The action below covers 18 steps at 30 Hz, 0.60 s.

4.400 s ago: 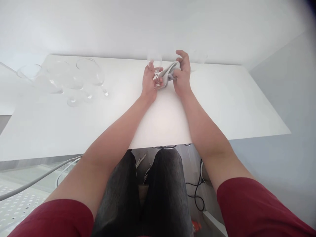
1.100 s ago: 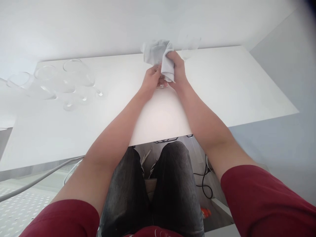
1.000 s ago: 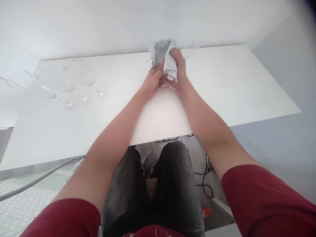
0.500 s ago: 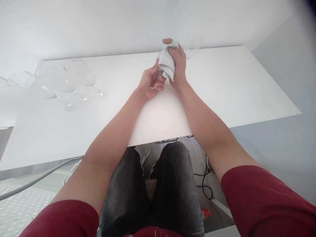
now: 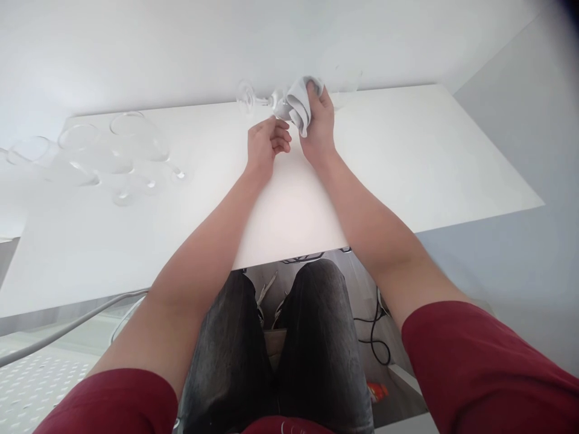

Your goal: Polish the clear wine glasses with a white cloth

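My right hand [image 5: 319, 123] is closed around a grey-white cloth [image 5: 298, 105] that wraps the bowl of a clear wine glass [image 5: 260, 100]. The glass is held sideways above the far edge of the white table [image 5: 429, 157]. Its stem and foot stick out to the left. My left hand [image 5: 266, 144] hovers just below the stem with its fingers loosely curled. It holds nothing and does not touch the glass.
Several empty wine glasses [image 5: 131, 141] stand grouped at the table's far left. Another clear glass [image 5: 346, 81] stands faintly behind my right hand by the wall. Black cables [image 5: 371, 337] lie on the floor under the table beside my knees.
My left hand has let go of the stem and dropped slightly. My right hand has tipped the cloth-wrapped glass sideways, so its foot now points left.
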{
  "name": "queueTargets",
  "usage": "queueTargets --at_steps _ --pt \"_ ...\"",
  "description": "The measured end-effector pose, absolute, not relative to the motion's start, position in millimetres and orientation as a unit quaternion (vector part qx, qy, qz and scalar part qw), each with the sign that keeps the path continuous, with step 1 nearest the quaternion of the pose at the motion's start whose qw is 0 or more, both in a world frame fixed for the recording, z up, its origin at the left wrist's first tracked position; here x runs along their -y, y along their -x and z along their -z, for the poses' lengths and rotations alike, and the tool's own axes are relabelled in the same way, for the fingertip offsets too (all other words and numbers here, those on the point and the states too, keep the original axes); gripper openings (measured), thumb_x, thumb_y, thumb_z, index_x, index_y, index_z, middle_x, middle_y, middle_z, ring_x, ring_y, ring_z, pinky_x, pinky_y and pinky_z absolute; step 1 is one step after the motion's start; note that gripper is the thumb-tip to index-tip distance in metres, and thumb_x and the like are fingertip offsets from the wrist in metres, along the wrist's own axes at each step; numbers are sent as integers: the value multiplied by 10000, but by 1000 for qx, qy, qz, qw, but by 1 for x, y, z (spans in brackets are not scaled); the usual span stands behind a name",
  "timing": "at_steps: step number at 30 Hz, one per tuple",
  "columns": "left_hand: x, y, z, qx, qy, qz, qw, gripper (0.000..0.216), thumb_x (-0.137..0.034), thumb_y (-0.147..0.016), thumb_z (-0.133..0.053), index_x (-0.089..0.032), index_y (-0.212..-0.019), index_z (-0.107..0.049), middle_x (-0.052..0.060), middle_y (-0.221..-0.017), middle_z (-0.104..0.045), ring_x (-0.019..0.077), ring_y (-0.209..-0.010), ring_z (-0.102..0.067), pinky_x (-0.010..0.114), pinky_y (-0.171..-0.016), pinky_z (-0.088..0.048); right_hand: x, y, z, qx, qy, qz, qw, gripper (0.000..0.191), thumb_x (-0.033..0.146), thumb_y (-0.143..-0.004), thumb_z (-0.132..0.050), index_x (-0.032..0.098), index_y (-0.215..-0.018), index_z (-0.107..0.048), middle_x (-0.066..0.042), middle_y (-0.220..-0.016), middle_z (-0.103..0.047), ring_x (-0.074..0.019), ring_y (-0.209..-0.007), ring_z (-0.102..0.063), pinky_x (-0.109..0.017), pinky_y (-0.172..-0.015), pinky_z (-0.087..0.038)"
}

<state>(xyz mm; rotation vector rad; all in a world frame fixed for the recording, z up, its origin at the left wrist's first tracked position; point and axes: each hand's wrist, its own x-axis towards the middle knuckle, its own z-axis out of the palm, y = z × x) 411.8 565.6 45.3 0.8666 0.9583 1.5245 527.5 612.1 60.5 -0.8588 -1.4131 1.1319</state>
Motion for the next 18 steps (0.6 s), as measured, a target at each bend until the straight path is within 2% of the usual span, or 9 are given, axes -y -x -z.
queueTargets --at_steps 3,5,7,10,13,15,18 --pt "-562 -411 -45 -418 -372 -674 482 130 -342 -954 -747 -243 -922 -669 19 -830 -658 141 -782 -685 206 -644 -510 -612 -527 -61 599 388 -483 507 713 1040 -600 -489 398 -889 -604 -46 -852 -672 -346 -995 -624 -457 -699 -499" --pt "-561 -410 -46 -429 -350 -701 450 193 -389 -925 -792 -305 -1046 -667 21 -951 -680 178 -1018 -700 229 -740 -529 -615 -526 -57 586 380 -477 534 695 1022 -630 -493 403 -924 -612 -38 -901 -689 -335 -1069 -609 -455 -756 -509" --pt "-563 -408 -45 -421 -339 -718 439 247 -497 -922 -779 -340 -1081 -674 25 -1049 -694 207 -1174 -656 279 -833 -540 -620 -523 -50 573 343 -476 572 648 966 -667 -557 396 -970 -608 -16 -976 -704 -295 -1125 -578 -428 -851 -521" --pt "-567 -405 -43 -391 -338 -745 422 192 -539 -974 -695 -351 -1001 -672 10 -1075 -701 197 -1154 -621 328 -919 -534 -622 -522 -45 577 281 -524 560 601 815 -673 -699 387 -1082 -597 28 -1026 -714 -239 -1099 -564 -370 -929 -519" --pt "-570 -401 -42 -353 -322 -782 401 173 -456 -1069 -576 -314 -975 -607 1 -1006 -681 151 -1000 -613 318 -901 -532 -617 -524 -47 593 208 -623 466 635 612 -714 -725 400 -1287 -551 63 -1097 -730 -247 -1104 -615 -399 -961 -538" --pt "-569 -400 -42 -343 -314 -793 394 210 -408 -1116 -482 -286 -972 -573 8 -1022 -671 136 -996 -622 317 -893 -536 -612 -525 -50 594 143 -677 410 742 502 -723 -732 411 -1416 -481 84 -1284 -703 -258 -1197 -616 -442 -1029 -537" --pt "-568 -399 -45 -338 -314 -790 403 271 -373 -1145 -374 -278 -982 -569 27 -1119 -679 139 -1057 -632 342 -947 -538 -607 -523 -49 614 114 -692 363 985 510 -704 -819 444 -1557 -330 106 -1523 -572 -235 -1334 -555 -442 -1094 -519"
